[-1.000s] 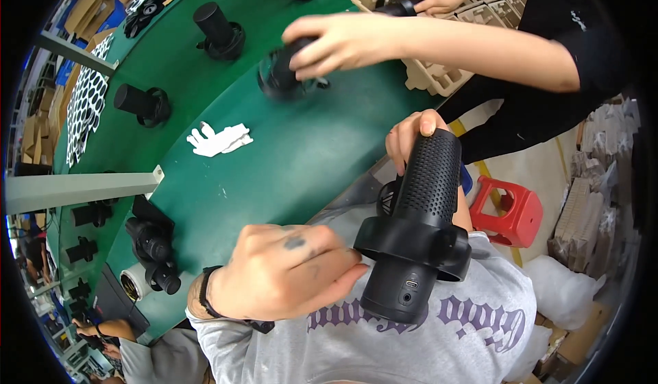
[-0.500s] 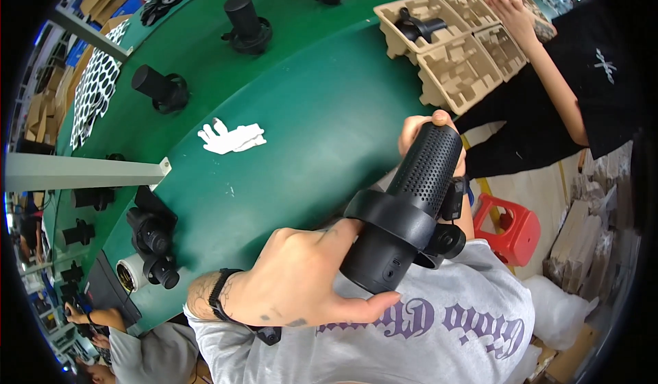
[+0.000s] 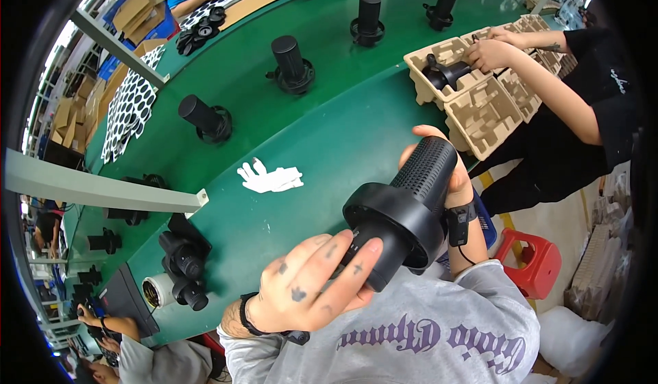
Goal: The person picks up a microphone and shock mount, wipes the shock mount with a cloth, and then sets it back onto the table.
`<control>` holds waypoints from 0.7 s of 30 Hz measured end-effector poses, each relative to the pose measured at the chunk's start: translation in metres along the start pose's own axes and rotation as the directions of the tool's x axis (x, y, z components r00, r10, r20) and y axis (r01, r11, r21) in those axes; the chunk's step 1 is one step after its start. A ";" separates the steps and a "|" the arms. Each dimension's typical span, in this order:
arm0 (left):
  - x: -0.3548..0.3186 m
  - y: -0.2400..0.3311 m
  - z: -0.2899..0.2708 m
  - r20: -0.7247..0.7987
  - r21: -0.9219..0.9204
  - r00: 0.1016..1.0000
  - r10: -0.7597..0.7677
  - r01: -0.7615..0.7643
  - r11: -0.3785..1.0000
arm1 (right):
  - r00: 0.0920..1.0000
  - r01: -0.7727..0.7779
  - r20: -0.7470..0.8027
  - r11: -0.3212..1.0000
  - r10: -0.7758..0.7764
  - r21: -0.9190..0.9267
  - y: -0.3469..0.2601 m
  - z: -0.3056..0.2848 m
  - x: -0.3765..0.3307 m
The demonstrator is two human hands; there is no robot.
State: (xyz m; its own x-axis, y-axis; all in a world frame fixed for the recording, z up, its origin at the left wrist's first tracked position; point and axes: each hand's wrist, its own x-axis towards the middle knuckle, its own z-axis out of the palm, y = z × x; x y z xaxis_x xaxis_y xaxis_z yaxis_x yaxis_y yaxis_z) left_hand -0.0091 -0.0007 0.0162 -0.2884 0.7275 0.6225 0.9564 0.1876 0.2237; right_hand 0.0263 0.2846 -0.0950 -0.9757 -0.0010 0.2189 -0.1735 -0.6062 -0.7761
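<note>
A black microphone (image 3: 425, 168) with a perforated grille is held tilted in front of my chest. A wide black ring (image 3: 394, 216) surrounds its middle. My right hand (image 3: 456, 182) is closed around the grille end from behind, partly hidden by it. My left hand (image 3: 315, 281) grips the smooth lower end, with fingers lying across the body. On the table beyond lies a white glove (image 3: 271, 178).
Several similar microphones (image 3: 291, 65) stand along the green table (image 3: 343, 127). A co-worker's hands (image 3: 490, 55) reach into pulp trays (image 3: 483, 116) at right. A metal post (image 3: 103, 185) crosses the left. A red stool (image 3: 528, 264) stands at right. Tape roll (image 3: 157, 290) lies at left.
The microphone has been turned about its length, and its ports have rotated away. My left fingers have moved onto its lower body. The co-worker's hands have come down to the trays. The view has shifted.
</note>
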 end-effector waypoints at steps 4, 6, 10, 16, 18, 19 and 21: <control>0.003 -0.006 0.002 -0.043 -0.006 0.997 0.063 -0.063 0.998 | 1.000 -0.005 -0.006 0.997 0.005 -0.077 -0.004 0.019 0.018; 0.004 -0.007 0.001 -0.068 -0.013 0.995 0.070 -0.071 0.997 | 0.999 0.010 -0.051 0.993 -0.016 -0.114 -0.006 0.030 0.022; 0.002 -0.007 0.001 -0.089 -0.031 0.994 0.059 -0.062 0.998 | 0.997 -0.073 -0.030 0.992 0.070 -0.104 0.000 0.024 0.030; 0.002 -0.007 0.001 -0.039 0.080 0.975 0.217 -0.213 0.974 | 0.999 -0.027 -0.027 0.999 0.028 0.034 0.013 0.037 0.032; 0.002 -0.002 0.003 -0.014 0.125 0.968 0.252 -0.249 0.960 | 1.000 0.023 -0.008 0.993 -0.022 0.119 0.019 0.039 0.034; 0.002 0.000 0.003 0.016 0.164 0.957 0.289 -0.288 0.944 | 1.000 0.022 -0.007 0.993 -0.021 0.118 0.020 0.039 0.035; 0.001 0.003 0.001 0.072 0.178 0.958 0.277 -0.286 0.942 | 1.000 0.012 0.025 0.989 -0.015 0.147 0.021 0.038 0.038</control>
State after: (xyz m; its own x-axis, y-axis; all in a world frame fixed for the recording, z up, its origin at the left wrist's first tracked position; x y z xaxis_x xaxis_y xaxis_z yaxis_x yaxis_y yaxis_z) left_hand -0.0062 0.0010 0.0167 -0.0076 0.7963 0.6048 0.9912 0.0860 -0.1008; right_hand -0.0092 0.2414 -0.0802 -0.9693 -0.0115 0.2455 -0.1633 -0.7164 -0.6783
